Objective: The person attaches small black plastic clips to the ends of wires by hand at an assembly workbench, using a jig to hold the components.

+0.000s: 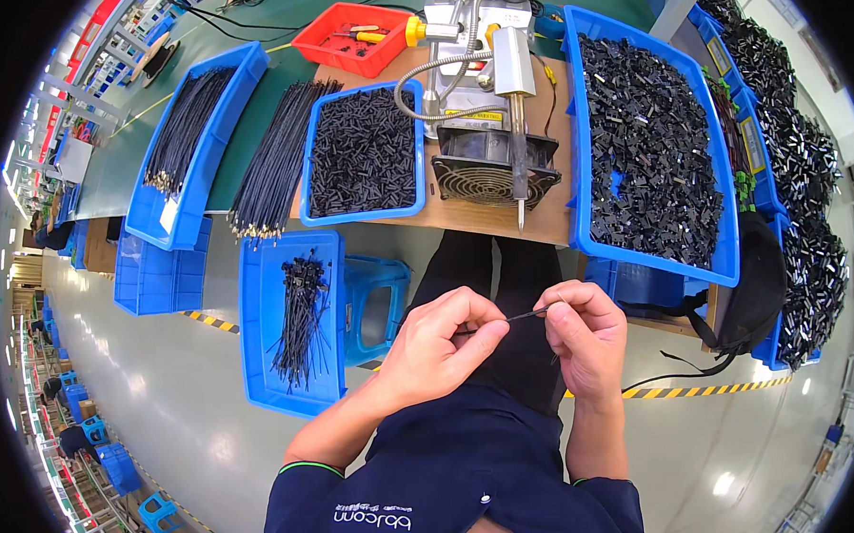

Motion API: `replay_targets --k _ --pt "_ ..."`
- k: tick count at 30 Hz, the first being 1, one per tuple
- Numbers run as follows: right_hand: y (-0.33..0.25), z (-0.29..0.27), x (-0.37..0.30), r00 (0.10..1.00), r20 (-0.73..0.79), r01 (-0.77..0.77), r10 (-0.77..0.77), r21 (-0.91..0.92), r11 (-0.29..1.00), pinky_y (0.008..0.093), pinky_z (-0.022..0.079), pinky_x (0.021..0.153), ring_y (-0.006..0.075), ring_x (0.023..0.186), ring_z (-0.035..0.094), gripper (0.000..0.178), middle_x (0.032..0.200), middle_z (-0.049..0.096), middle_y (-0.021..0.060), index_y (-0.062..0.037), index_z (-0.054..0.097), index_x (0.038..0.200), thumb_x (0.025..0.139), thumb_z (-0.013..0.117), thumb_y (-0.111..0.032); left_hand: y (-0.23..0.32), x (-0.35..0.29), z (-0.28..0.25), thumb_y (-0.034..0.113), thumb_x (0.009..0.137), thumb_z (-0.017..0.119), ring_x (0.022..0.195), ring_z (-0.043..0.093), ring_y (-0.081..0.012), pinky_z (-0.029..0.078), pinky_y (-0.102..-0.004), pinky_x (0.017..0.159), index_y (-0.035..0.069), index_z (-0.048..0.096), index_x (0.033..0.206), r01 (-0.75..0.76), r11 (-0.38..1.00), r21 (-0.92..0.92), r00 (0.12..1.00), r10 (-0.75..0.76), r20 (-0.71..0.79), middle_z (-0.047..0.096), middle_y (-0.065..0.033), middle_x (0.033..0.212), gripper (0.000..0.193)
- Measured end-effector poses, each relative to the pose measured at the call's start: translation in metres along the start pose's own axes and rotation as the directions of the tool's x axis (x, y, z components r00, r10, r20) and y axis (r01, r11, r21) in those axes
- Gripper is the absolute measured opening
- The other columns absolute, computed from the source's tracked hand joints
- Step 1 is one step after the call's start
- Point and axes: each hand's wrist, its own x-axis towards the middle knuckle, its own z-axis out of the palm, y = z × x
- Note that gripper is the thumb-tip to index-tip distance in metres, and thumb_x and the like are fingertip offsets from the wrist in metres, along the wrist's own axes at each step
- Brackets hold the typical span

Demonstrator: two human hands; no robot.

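Observation:
Over my lap, my left hand (pixel 456 340) pinches a thin black cable (pixel 524 316) between thumb and fingers. My right hand (pixel 585 333) grips the same cable close to its other end, where a fine strand hangs by the fingertips. What sits inside the right fingers is too small to make out. Beyond the hands, a soldering iron (pixel 518 158) points straight down from its stand, tip just past the bench edge. A black fan (pixel 494 168) stands behind it. Left of the fan, a blue tray (pixel 420 186) holds many short black sleeves.
Black cables (pixel 284 158) lie along the bench, beside a blue bin (pixel 238 94) of more cables. A lower blue bin (pixel 260 369) holds a bundle near a blue stool (pixel 376 307). At right, a large blue bin (pixel 731 244) contains black connector housings. A red tray (pixel 317 47) carries tools.

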Motion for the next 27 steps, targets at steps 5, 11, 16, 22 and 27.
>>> replay_targets --k 5,11,16,22,27 --pt "-0.012 -0.006 0.002 0.997 0.069 0.001 0.016 -0.24 0.971 0.022 0.049 0.071 0.0062 0.082 0.062 0.02 0.111 0.077 0.011 0.0047 0.077 0.121 0.105 0.071 -0.003 -0.003 0.002 -0.001 0.01 0.102 0.077 0.075 0.067 -0.0149 0.054 -0.0302 0.066 0.0 0.072 0.104 -0.022 1.0 0.018 1.0 0.022 -0.014 0.069 -0.0072 0.092 0.011" --pt "-0.002 -0.005 0.003 0.996 0.013 0.092 -0.092 -0.189 0.978 0.023 0.052 0.078 0.0078 0.089 0.065 0.015 0.11 0.075 0.0097 0.0055 0.077 0.116 0.102 0.072 0.002 -0.001 0.005 0.002 0.01 0.101 0.078 0.076 0.068 -0.0156 0.054 -0.0305 0.067 0.0 0.072 0.104 -0.031 0.999 0.035 1.0 0.031 -0.004 0.069 -0.0075 0.092 0.012" --pt "0.001 -0.006 0.002 0.992 -0.036 0.11 -0.122 -0.236 0.966 0.0223 0.051 0.076 0.0064 0.088 0.064 0.009 0.106 0.073 0.0075 0.0047 0.076 0.109 0.099 0.076 0.005 0.001 0.01 0.005 0.007 0.102 0.078 0.081 0.068 -0.0124 0.055 -0.0286 0.071 -0.001 0.073 0.107 -0.022 0.997 0.075 0.998 0.018 0.054 0.072 -0.0074 0.098 0.011" --pt "0.002 -0.009 -0.003 0.981 -0.027 0.173 -0.194 -0.344 0.923 0.0219 0.047 0.071 0.0052 0.083 0.061 0.005 0.102 0.073 0.0067 0.003 0.077 0.105 0.1 0.077 0.003 0.006 0.029 0.024 0.008 0.103 0.078 0.078 0.062 -0.0039 0.049 -0.0244 0.065 -0.002 0.075 0.111 0.005 0.994 -0.107 0.996 0.004 0.089 0.072 -0.0034 0.095 0.013" --pt "0.002 -0.012 -0.005 0.971 -0.103 0.151 -0.214 -0.431 0.89 0.0212 0.044 0.068 0.0036 0.077 0.056 0.003 0.098 0.072 0.0032 0.0028 0.075 0.1 0.1 0.077 0.001 0.0 0.028 0.029 0.009 0.103 0.078 0.075 0.06 -0.0041 0.05 -0.0245 0.066 -0.001 0.075 0.108 0.023 0.996 -0.089 0.997 -0.017 0.071 0.071 -0.0018 0.091 0.012"
